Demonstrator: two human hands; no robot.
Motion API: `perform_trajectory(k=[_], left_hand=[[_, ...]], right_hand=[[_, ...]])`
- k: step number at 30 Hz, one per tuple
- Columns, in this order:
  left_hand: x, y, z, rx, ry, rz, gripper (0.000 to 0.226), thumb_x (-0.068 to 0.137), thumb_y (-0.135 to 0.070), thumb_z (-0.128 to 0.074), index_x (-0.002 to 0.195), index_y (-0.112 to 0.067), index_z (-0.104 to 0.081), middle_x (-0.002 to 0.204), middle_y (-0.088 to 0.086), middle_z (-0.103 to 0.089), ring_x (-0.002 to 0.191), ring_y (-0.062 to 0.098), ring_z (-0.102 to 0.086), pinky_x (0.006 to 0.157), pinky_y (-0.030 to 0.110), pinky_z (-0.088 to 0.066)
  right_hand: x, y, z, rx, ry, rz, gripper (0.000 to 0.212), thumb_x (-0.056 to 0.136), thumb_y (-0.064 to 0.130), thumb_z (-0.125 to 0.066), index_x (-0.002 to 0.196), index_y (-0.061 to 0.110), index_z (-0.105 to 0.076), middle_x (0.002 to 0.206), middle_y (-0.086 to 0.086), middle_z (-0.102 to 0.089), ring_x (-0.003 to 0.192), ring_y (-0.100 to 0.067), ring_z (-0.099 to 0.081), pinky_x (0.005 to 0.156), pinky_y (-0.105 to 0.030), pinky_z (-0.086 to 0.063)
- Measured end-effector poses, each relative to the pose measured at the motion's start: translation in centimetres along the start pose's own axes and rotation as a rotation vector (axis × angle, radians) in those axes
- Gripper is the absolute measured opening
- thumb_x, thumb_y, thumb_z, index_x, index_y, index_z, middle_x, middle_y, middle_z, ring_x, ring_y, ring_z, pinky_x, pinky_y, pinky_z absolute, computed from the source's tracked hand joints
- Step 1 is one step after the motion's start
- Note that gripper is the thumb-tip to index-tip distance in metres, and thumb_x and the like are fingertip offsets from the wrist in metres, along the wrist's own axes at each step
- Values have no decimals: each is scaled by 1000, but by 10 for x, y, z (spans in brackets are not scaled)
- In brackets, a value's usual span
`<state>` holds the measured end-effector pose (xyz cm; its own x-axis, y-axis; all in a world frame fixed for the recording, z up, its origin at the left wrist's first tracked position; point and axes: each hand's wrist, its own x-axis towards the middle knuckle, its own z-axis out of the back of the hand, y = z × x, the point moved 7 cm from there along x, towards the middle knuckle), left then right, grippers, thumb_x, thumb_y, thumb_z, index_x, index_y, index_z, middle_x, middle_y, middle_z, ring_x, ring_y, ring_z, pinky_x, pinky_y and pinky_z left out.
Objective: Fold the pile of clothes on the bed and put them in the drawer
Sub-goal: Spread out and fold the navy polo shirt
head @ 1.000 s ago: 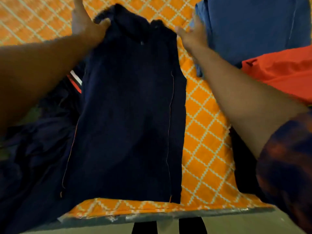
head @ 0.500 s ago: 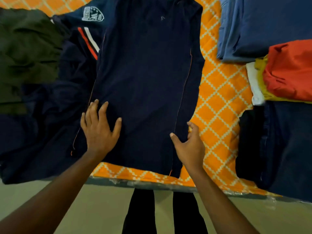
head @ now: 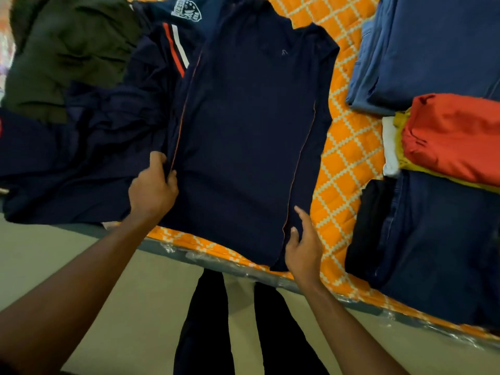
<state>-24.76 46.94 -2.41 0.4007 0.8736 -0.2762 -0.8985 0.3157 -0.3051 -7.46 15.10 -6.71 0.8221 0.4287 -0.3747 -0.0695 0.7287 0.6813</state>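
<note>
Both hands have hold of the one navy garment that's spread flat in the middle of the bed. The left hand is curled around its left edge, right by the thin orange piping. The right hand pinches the near right corner with the thumb on top of the cloth. So that's two hands on one piece, with its near hem right at the bed's near edge.

Left of it sits the unfolded pile: I count one olive piece at the far left and one navy jersey with a crest and a red-and-white stripe, plus more dark cloth I can't separate.

On the right are the folded ones: a blue stack farthest, then one red piece on top of one yellow and one white, then dark denim nearest.
</note>
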Motion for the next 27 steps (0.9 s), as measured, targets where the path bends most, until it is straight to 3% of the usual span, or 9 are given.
perform_trajectory(k=[4, 6, 10, 12, 16, 19, 21, 24, 27], left_hand=[[-53, 14, -17, 6, 127, 162, 36, 88, -18, -59, 117, -17, -38, 92, 17, -61, 86, 45, -60, 70, 44, -42], [-76, 17, -23, 34, 163, 193, 45, 83, -19, -63, 121, -15, -39, 96, 17, -61, 89, 43, -60, 69, 44, -43], [-88, -2, -14, 118, -69, 69, 63, 71, -16, -70, 129, -9, -47, 125, 19, -51, 113, 42, -47, 87, 56, -42], [-96, -34, -23, 129, -86, -116, 57, 75, -21, -69, 127, -12, -51, 126, 16, -51, 114, 41, -47, 87, 53, -41], [-129, -117, -80, -17, 251, -277, 33, 88, -47, -56, 112, -24, -50, 93, -1, -63, 86, 26, -64, 67, 38, -51], [-153, -173, -124, 14, 426, -267, 46, 86, -62, -55, 112, -27, -41, 100, -4, -60, 90, 22, -61, 68, 37, -52], [-159, -195, -146, 69, 476, -192, 64, 80, -68, -58, 123, -25, -36, 113, -1, -51, 101, 24, -54, 72, 40, -50], [-161, -210, -165, 134, 471, -103, 77, 78, -62, -63, 134, -21, -28, 118, 4, -40, 103, 25, -47, 69, 39, -45], [-160, -215, -166, 174, 445, -84, 65, 86, -35, -61, 138, -19, -25, 118, 5, -40, 98, 25, -50, 65, 36, -40]], right_hand=[[-24, -30, 23, -129, 60, -39, 47, 101, 5, -54, 144, 22, -52, 136, -2, -62, 122, -25, -59, 96, -31, -47], [-31, -42, 33, -156, 136, -96, 50, 101, 8, -55, 148, 25, -46, 125, -9, -67, 110, -31, -63, 83, -32, -48], [-28, -42, 47, -247, 258, -193, 66, 100, 35, -59, 155, 34, -24, 84, -3, -66, 77, -22, -63, 61, -33, -43], [-10, -29, 56, -312, 235, -173, 68, 98, 46, -57, 155, 38, -22, 96, 6, -65, 88, -20, -64, 68, -35, -46], [59, 5, 62, -139, 65, -87, 68, 93, 40, -66, 152, 30, -34, 130, -4, -56, 119, -24, -55, 96, -46, -49], [127, 21, 58, -63, -13, -163, 73, 90, 37, -70, 153, 25, -35, 148, -5, -45, 135, -27, -45, 111, -46, -39], [163, 28, 59, 100, -47, -280, 77, 89, 35, -73, 153, 19, -34, 149, -4, -45, 132, -26, -48, 107, -40, -43], [194, 34, 62, 185, -11, -357, 61, 89, 32, -74, 140, 20, -43, 112, 8, -57, 99, -18, -58, 79, -32, -49], [210, 43, 58, 114, 130, -193, 26, 90, 24, -71, 112, 23, -58, 94, 11, -64, 90, -17, -65, 79, -38, -57]])
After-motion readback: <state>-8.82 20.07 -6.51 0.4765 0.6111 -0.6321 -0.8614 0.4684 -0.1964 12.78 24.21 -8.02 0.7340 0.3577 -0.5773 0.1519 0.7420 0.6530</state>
